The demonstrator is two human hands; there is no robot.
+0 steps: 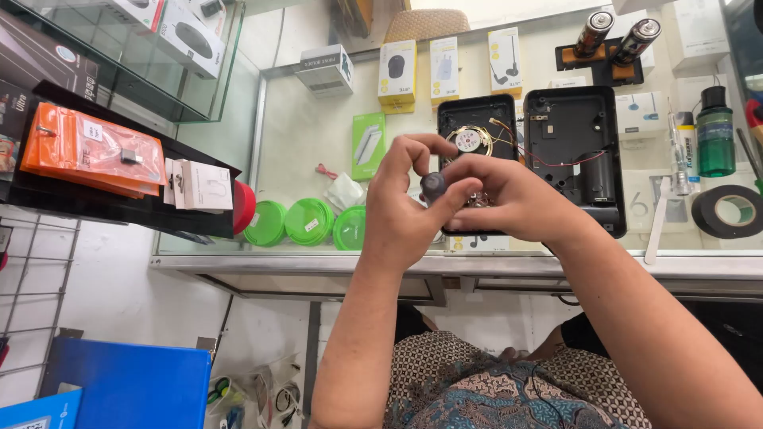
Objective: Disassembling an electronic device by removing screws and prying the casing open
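Head view: small dark knob (433,186) pinched between left hand (401,210) and right hand (509,199) fingers, both closed on it.

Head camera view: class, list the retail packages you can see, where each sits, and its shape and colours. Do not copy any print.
Three yellow-and-white boxes: rectangular, in a row inside the glass case, far side.
Green box: upright rectangle, left of the person's hands.
Orange pouches: flat, stacked on the black shelf at left.
White box: small, beside the pouches.

A small, dark grey, rounded knob-like part (433,187) sits pinched between fingertips above the glass counter
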